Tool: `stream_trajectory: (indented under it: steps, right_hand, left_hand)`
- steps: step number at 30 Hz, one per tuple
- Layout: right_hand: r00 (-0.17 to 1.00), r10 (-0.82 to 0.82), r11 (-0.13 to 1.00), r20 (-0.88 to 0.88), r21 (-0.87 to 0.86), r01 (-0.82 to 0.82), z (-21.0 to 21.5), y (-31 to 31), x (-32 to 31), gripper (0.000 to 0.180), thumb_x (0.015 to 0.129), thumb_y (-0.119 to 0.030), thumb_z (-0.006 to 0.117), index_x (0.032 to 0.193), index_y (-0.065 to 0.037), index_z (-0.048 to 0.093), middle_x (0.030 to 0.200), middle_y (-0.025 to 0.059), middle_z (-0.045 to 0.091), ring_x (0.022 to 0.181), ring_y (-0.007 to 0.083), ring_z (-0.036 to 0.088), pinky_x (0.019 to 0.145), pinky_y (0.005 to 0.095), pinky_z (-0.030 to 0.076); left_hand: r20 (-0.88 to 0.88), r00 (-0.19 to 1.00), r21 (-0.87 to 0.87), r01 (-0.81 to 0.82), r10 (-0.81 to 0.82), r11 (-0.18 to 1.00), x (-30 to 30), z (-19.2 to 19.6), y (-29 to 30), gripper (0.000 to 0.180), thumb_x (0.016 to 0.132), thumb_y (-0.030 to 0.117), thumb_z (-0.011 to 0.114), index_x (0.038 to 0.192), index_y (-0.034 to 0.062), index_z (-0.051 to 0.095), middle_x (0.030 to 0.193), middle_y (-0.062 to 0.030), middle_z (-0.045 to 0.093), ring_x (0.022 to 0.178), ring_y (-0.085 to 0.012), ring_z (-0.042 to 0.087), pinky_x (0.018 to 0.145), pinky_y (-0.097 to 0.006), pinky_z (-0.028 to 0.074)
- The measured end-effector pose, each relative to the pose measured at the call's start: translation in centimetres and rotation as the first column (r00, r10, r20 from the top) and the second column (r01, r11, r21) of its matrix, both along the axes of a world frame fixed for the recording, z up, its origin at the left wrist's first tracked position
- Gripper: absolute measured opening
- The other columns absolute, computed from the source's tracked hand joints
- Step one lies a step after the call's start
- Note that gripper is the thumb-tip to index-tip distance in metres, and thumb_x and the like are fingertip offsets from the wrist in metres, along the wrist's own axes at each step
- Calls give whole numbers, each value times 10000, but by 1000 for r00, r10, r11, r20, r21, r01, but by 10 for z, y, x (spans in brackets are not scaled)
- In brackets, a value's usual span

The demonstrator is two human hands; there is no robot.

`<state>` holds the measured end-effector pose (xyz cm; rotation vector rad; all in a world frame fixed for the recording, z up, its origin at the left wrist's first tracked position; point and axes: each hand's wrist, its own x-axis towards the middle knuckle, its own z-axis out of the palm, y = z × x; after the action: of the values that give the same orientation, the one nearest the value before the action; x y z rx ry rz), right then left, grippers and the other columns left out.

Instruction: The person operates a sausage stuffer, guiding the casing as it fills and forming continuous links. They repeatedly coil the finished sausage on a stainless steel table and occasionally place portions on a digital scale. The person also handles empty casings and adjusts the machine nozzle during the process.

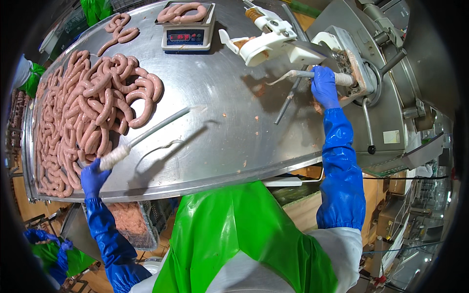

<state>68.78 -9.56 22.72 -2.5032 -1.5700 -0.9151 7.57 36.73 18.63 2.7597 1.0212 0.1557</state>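
Observation:
My left hand, in a blue glove, is closed round the lower end of a thin grey tube by the sausage pile. A gathered whitish sausage casing sits on this loose tube, which slants up to the right above the table. At the right, my gloved right hand wraps round a filling nozzle that sticks out of a sausage-filling machine. Gathered casing shows on the nozzle between my hand and the machine. A limp casing end hangs off the nozzle's free tip, left of my hand.
A large heap of pale sausages covers the left of the steel table. A scale bearing sausages stands at the back. White linking arms jut over the table near the nozzle. Below left is a crate of meat; another person's sleeve shows beyond.

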Motion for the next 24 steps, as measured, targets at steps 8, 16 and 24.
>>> stream_trajectory:
  steps: [8,16,24]
  right_hand:
    - [946,13,931,-323,349,107,-30,45,-120,469,804,-155,633,1263,-126,543,1314,140,512,1301,369,381,1093,552,196]
    - [894,102,848,-436,508,151,-111,56,-173,77,760,-75,661,825,-66,622,933,117,598,1105,360,514,943,471,411]
    - [865,140,892,-482,441,101,-91,25,-173,72,761,-80,655,824,-64,625,913,124,604,1102,362,527,929,449,450]
  left_hand:
    - [-412,869,-195,210,-274,958,76,-38,-83,809,670,481,745,1345,92,524,1039,-201,636,1066,-373,548,904,-429,423]
    - [729,471,89,654,-496,751,408,-15,-240,494,915,241,543,1364,53,456,1082,-224,568,978,-391,570,817,-443,481]
    - [683,628,-109,593,-373,798,491,-11,-283,291,895,272,456,851,46,633,795,-237,637,737,-426,613,680,-513,479]
